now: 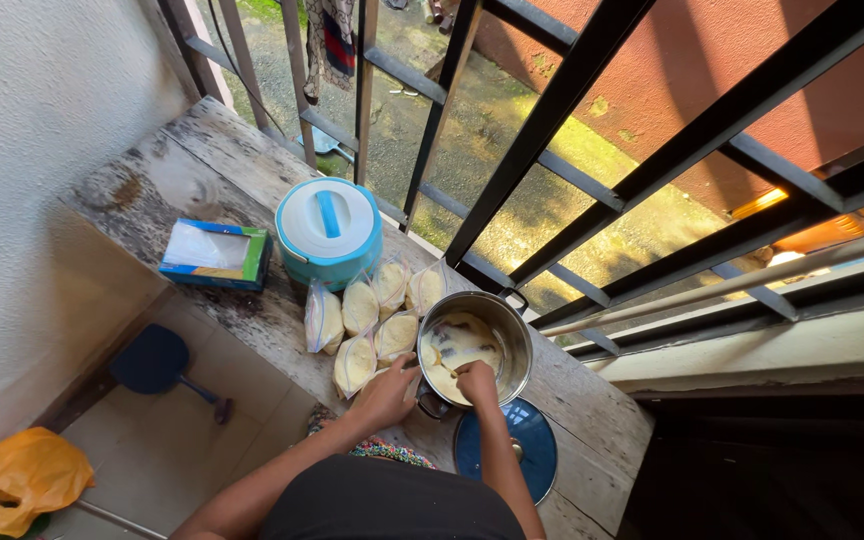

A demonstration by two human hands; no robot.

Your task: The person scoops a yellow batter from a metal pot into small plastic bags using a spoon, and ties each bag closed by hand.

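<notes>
A steel pot (517,330) with pale yellow paste stands on a worn wooden counter (202,160). Inside the pot, my right hand (476,381) is closed on a utensil that is mostly hidden in the paste. My left hand (390,391) rests at the pot's left rim; what it holds, if anything, is hidden. Several tied clear bags of the same yellow paste (372,320) lie just left of the pot.
A turquoise cooler with a white lid (329,230) sits behind the bags. A blue box of clear bags (216,255) lies farther left. A dark blue pot lid (529,440) rests by the pot. Black window bars (592,60) run along the counter. A yellow bag (20,478) lies on the floor.
</notes>
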